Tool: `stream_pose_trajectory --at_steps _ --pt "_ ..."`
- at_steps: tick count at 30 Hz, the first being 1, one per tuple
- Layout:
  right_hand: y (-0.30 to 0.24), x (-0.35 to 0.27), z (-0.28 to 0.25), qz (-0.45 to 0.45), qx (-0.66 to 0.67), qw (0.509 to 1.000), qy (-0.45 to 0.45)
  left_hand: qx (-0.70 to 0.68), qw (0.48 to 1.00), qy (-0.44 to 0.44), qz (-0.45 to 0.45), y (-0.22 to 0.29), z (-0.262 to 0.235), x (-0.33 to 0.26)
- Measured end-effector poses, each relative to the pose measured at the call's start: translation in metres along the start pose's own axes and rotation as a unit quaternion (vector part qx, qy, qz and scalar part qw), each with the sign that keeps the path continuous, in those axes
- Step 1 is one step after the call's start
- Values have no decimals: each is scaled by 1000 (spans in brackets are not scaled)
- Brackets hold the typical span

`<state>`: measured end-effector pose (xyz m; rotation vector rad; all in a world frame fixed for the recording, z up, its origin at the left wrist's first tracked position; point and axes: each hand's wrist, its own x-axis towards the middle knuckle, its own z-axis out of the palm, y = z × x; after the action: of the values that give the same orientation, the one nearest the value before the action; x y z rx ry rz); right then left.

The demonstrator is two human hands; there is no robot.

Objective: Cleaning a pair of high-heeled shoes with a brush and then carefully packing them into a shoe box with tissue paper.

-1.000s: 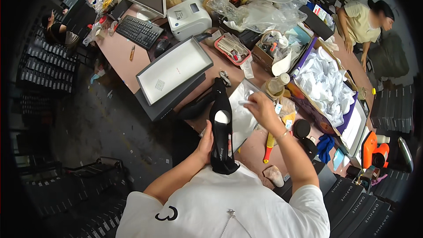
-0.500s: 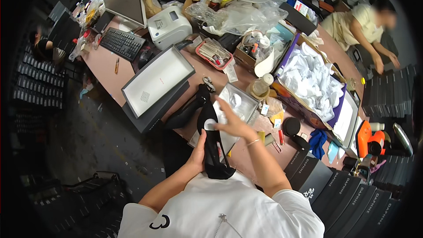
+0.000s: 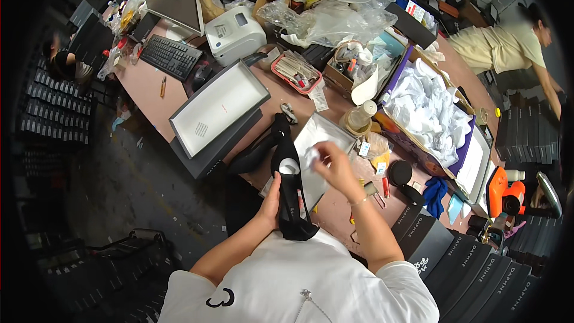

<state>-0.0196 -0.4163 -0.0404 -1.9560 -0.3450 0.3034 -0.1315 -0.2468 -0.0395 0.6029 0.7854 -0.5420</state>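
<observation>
Black high-heeled shoe (image 3: 291, 194) held over the near edge of the pink worktable (image 3: 143, 87), toe toward the person, pale insole facing up. Left hand (image 3: 270, 198) wraps the shoe's left side, fingers clamped on it. Right hand (image 3: 335, 166) just beside the shoe opening, fingertips pinched together on a small white piece (image 3: 311, 155). Second black shoe (image 3: 254, 152) lies on the table just left. White sheet (image 3: 320, 143) under the right hand. Open grey shoebox (image 3: 218, 107) further left, box of white tissue paper (image 3: 427, 107) to the right.
</observation>
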Motion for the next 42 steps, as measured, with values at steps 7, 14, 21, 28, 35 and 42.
stream_pose_trajectory --at_steps 7,14,21,28,35,42 --pt "-10 -32 59 -137 -122 983 -23 35 999 -6 9 -13 0 -3" --pt "-25 -41 40 -111 -144 982 -46 52 998 -34 22 -18 -6 -6" --pt "-16 -45 32 -169 -198 965 22 82 996 -9 42 -21 4 -5" --pt "6 -17 62 -30 13 999 25 21 999 -12 46 -18 2 -7" --pt "84 32 9 29 -323 945 -43 74 994 -6 80 -1 -3 -14" --pt "103 37 15 -8 -365 931 -18 75 994 -16 84 4 -6 -20"
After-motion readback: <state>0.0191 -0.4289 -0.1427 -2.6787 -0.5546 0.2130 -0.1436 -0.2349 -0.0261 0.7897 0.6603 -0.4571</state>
